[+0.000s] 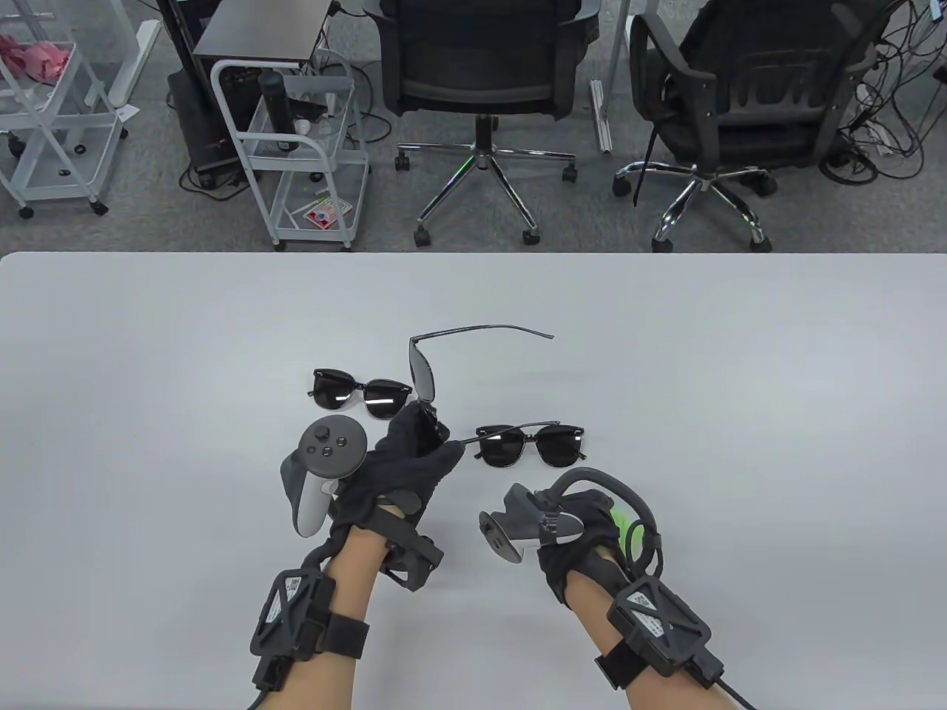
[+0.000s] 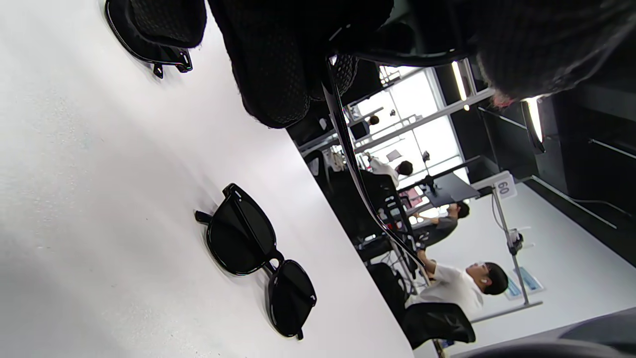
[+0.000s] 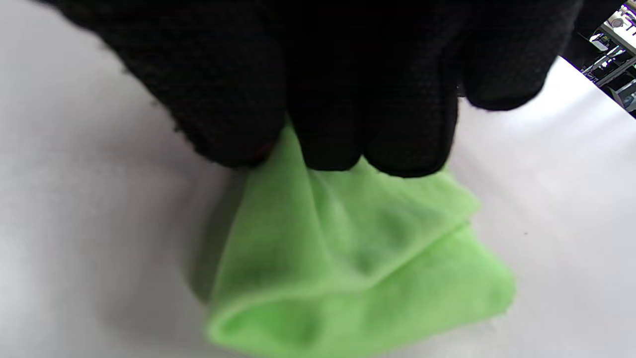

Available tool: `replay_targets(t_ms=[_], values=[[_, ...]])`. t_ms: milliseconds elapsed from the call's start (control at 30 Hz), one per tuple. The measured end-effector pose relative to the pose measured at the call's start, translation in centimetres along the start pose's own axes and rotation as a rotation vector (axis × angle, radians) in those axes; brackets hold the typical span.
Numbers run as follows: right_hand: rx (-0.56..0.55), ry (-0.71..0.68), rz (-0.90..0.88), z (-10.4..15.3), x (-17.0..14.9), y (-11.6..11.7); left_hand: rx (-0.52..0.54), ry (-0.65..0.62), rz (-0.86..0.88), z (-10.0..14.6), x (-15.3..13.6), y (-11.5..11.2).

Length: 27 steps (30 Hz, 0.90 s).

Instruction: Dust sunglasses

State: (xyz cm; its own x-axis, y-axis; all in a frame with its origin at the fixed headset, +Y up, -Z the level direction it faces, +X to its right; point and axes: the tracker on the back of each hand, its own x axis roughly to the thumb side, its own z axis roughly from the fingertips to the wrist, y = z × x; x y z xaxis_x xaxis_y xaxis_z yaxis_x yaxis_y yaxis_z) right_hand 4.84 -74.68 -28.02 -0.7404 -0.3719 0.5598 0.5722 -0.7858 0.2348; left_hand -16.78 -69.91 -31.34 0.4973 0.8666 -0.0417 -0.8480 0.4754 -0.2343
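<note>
Right wrist view shows the gloved right hand [image 3: 323, 84] nearest the person, its fingers [image 3: 412, 134] curled and pinching a folded bright green microfibre cloth [image 3: 357, 263], whose lower folds rest on the white table [image 3: 74, 223]. From the table view, this hand sits at the near right, and only a sliver of green shows beside it.

Slightly farther and to the left, the gloved left hand [image 1: 403, 466] is clamped on a pair of black-framed dark-lens sunglasses with thin metal temples [image 1: 423, 370]. This held pair is raised off the table and turned on edge, with both temples unfolded: one runs to the right at the far side, the other points right past the fingers.

Two further pairs lie on the table. A black thick-framed pair with dark lenses [image 1: 533, 444] lies just right of the left hand and just beyond the right hand. Another black-framed pair [image 1: 361, 392] lies beyond the left hand, to the left of the held pair.

Judged step: one pair is presented for dusting, and the cloth is gripped but not yet in contact with it; the hands are apart. The next move calls for bringing the cloth up to the held lenses while the left hand keeps the frame steady. Pressure should be light, since the thin temples would probably flex.
</note>
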Motion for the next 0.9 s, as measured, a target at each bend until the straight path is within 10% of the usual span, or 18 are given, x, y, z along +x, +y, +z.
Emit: replay_targets(t_ms=[133,333,500,900], values=[[-0.065,-0.050,-0.186,1.0,-2.1,-0.5,0.017,0.002,-0.045,0.1,0.0,0.1],[-0.595,-0.067,-0.604,5.2,-7.7,-2.7,0.103,-0.071,-0.476,0.5,1.7,-0.6],[-0.821,-0.050,-1.142,5.6,-10.8,-0.7,0.115,-0.173,-0.662,1.2,3.7,-2.0],[-0.941,-0.204,-1.394,5.2,-12.4,1.4,0.272,-0.260,-0.931,2.2,5.5,-3.1]])
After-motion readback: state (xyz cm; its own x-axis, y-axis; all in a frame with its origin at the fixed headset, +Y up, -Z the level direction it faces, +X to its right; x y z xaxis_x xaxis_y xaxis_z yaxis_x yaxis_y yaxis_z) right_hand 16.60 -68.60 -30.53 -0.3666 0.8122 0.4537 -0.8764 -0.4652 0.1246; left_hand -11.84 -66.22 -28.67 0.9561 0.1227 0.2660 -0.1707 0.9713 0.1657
